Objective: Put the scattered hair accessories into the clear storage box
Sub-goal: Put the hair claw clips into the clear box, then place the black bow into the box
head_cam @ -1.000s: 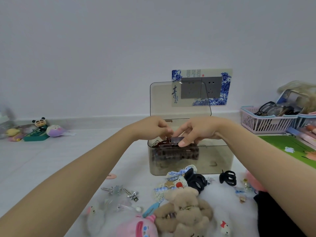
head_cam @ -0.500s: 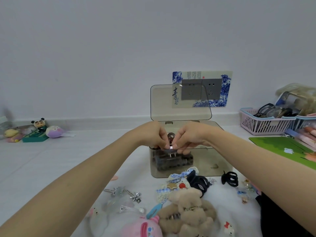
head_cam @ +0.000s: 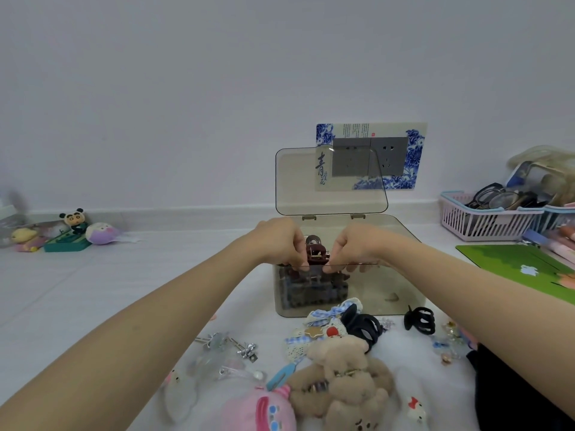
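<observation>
The clear storage box (head_cam: 389, 293) stands open on the white surface, its lid upright. Dark clips lie piled in its left half. Over the front rim, my left hand (head_cam: 281, 241) and my right hand (head_cam: 354, 247) both pinch a dark red claw clip (head_cam: 316, 255) from either side. In front of the box lie scattered accessories: two black claw clips (head_cam: 362, 326) (head_cam: 420, 320), a blue checked bow (head_cam: 329, 314), silver hairpins (head_cam: 230, 345), a blue snap clip (head_cam: 280, 376) and small sparkly pieces (head_cam: 448, 346).
Plush bears (head_cam: 342, 384) and a pink plush (head_cam: 264, 412) lie at the near edge. A pink basket (head_cam: 485, 219) with glasses stands at the right, next to a green mat (head_cam: 522, 269). Small toys (head_cam: 71, 231) sit at the far left by the wall.
Both hands rose from the pile inside the box to its rim. The dark red claw clip, pinched between them, has turned upright and come into plain view.
</observation>
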Motion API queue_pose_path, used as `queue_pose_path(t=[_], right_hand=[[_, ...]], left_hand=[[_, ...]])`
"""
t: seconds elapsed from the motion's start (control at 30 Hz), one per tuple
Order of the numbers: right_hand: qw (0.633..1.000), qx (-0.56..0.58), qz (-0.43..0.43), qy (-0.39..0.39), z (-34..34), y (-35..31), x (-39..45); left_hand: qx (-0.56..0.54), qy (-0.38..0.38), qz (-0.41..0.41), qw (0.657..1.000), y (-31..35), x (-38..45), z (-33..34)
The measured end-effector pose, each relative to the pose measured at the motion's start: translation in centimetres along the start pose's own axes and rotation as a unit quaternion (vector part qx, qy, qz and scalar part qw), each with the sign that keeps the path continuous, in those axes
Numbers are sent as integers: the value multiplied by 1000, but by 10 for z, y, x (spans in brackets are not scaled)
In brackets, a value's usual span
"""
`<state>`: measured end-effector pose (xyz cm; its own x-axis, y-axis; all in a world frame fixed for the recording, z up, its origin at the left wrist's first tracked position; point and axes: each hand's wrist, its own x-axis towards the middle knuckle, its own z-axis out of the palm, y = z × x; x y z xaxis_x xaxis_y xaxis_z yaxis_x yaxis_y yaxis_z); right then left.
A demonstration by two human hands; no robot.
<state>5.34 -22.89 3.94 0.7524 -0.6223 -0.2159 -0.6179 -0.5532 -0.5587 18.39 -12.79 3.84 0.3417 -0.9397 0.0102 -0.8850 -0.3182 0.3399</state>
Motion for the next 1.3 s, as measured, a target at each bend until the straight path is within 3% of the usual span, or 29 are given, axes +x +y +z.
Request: queue_pose_path(t=[0.23, 0.37, 0.5, 0.6, 0.77, 0.9, 1.2, 1.3], right_hand=[[999, 52, 2, 4, -1, 1, 1], [998, 56, -3, -6, 1, -2, 2], [998, 56, -4, -12, 2, 0, 2], [998, 61, -22, -12, -3, 3, -5], [989, -19, -88, 119, -17, 14, -34], [973, -31, -142, 181, -20, 34, -80], [962, -49, -83, 256, -1, 105, -172], [952, -109, -44, 283, -2, 127, -187]], left_hand=[[-16, 74, -8, 997, 0, 1, 1], [-18, 50, 7, 999, -2, 3, 1], [-15, -29, 45, 998, -3, 2, 0], [8, -15, 36, 999, 0, 1, 2], [8, 53, 61, 997, 18, -13, 1], [-10, 88, 110, 990, 46, -42, 7], [-21, 0, 170, 985, 118, -84, 45], [-34, -48, 188, 980, 142, -93, 53]])
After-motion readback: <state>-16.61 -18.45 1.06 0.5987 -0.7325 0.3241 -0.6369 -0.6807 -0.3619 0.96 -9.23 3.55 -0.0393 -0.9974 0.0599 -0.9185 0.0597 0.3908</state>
